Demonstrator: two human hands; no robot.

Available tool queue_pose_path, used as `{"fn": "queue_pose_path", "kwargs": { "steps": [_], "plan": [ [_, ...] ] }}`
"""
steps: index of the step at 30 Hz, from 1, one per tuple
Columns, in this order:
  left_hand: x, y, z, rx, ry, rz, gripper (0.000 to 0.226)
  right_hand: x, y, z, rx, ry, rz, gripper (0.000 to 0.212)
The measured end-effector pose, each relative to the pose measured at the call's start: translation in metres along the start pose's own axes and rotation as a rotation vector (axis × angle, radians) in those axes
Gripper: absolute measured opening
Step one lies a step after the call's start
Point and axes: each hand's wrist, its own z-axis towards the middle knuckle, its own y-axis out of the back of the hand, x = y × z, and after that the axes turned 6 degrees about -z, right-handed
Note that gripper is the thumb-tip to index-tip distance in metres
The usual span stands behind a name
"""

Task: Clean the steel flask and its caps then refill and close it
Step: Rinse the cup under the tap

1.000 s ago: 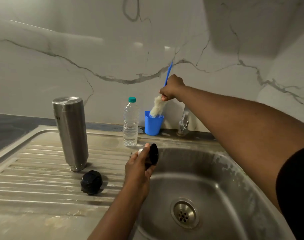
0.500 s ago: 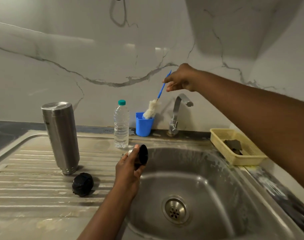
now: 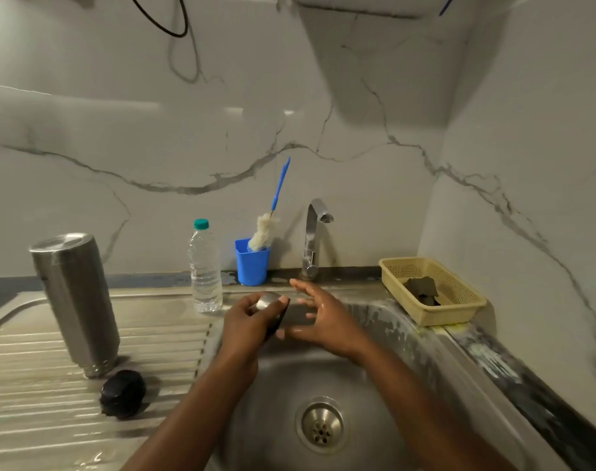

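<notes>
One steel cap (image 3: 267,300) gripped in left hand (image 3: 247,322); one black cap (image 3: 122,393) on drainboard (image 3: 35,419); one flask (image 3: 75,300) inverted; right hand (image 3: 323,317) splayed.

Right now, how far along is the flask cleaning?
Looks done: the flask stands upside down on the draining board, a black cap beside it, and the brush sits in the blue cup. In hand: the left hand holds the steel cap over the sink; the right hand is open beside it. Left: refilling and closing; the water bottle is capped.
</notes>
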Motion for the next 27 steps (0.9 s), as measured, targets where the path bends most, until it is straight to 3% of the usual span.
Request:
{"fn": "queue_pose_path", "kwargs": {
  "steps": [5,10,13,18,23,27],
  "plan": [
    [0.001,-0.02,0.027,0.019,-0.04,0.147,0.038,-0.028,-0.024,0.019,-0.256,-0.011,0.113,0.069],
    [-0.002,-0.032,0.076,-0.027,-0.16,0.34,0.023,-0.043,-0.019,0.026,-0.486,-0.117,0.268,0.058],
    [0.0,-0.053,0.112,-0.026,-0.242,0.501,0.029,-0.046,-0.011,0.024,-0.615,-0.197,0.411,0.052],
    [0.011,-0.093,0.149,0.072,-0.273,0.656,0.036,-0.052,-0.009,0.022,-0.642,-0.241,0.45,0.043],
    [0.013,-0.1,0.165,0.042,-0.318,0.736,0.013,-0.053,-0.01,0.025,-0.605,-0.233,0.425,0.041],
    [0.006,-0.102,0.167,0.066,-0.319,0.851,0.012,-0.054,-0.01,0.028,-0.588,-0.238,0.413,0.044]
  ]
}}
